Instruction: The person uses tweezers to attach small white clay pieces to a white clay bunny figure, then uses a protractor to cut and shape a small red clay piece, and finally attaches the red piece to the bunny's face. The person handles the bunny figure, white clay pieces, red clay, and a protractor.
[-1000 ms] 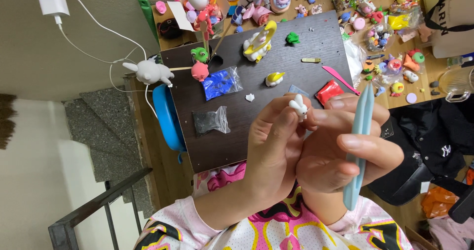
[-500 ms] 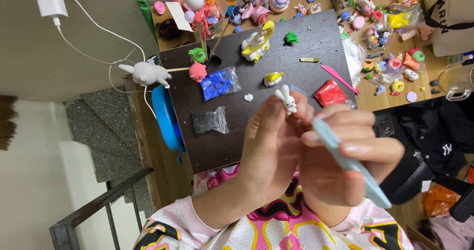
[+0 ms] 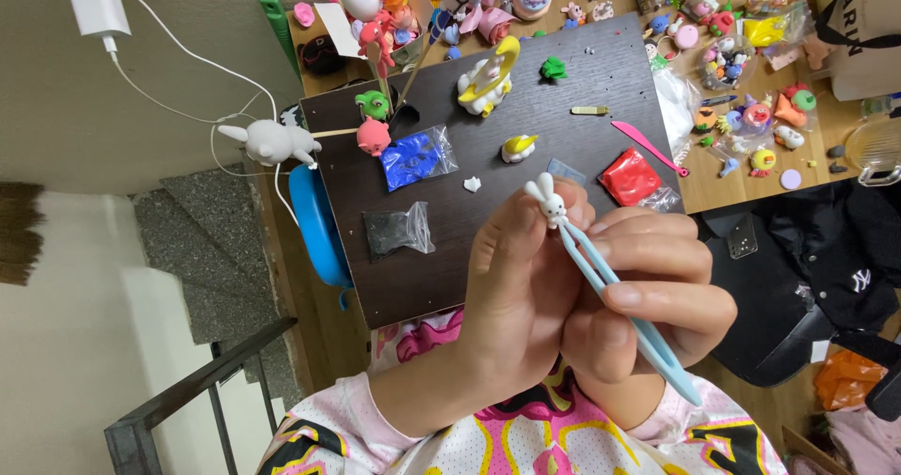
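My left hand pinches a tiny white clay rabbit figure between thumb and fingertips, held up above the dark brown board. My right hand grips a light blue sculpting tool, whose tip touches the rabbit's underside. Both hands are pressed together close to my chest.
On the board lie a blue clay bag, a black clay bag, a red clay bag, a pink tool and a white-and-yellow figure. Many small clay figures crowd the wooden table beyond. A blue round object hangs at the board's edge.
The rabbit figure has shifted left and turned upright. The blue tool has swung from upright to slanted, its tip now at the rabbit.
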